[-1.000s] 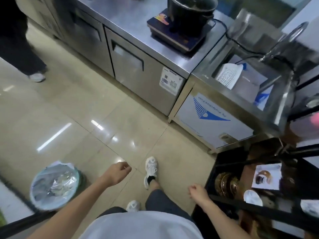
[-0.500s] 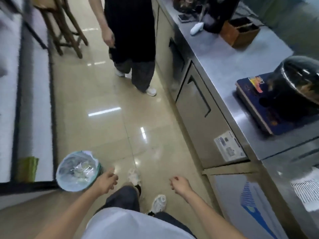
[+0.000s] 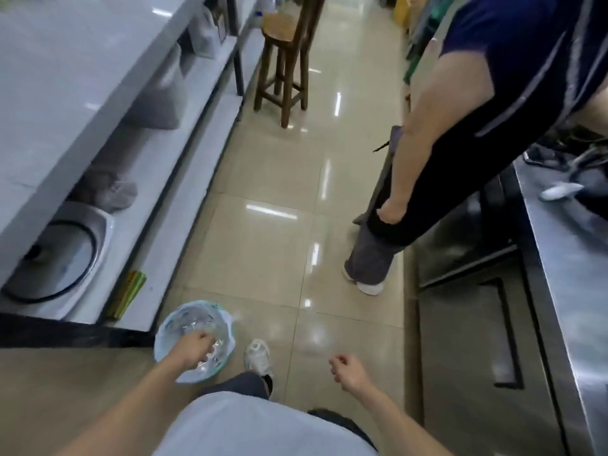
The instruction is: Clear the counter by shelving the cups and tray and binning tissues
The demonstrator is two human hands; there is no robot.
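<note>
A small bin (image 3: 162, 327) lined with a clear bag stands on the tiled floor at the foot of the white shelving. My left hand (image 3: 195, 348) hangs right over its opening, knuckles up and fingers curled downward. White crumpled bits (image 3: 214, 352) show in the bag just beneath the fingertips; whether the fingers hold any of it is hidden. My right hand (image 3: 347, 370) floats above the floor to the right, loosely curled with nothing in it. No cups or tray are in view.
Another person (image 3: 460, 153) stands in the aisle on the right against the steel counter (image 3: 566, 274). A wooden stool (image 3: 286, 60) stands further down the aisle. White shelves (image 3: 184, 166) on the left hold a lidded pan (image 3: 59, 258) and bags.
I have turned left, away from the steel counter and cart. My left hand, a fist beside the bin before, is now directly over its opening.
</note>
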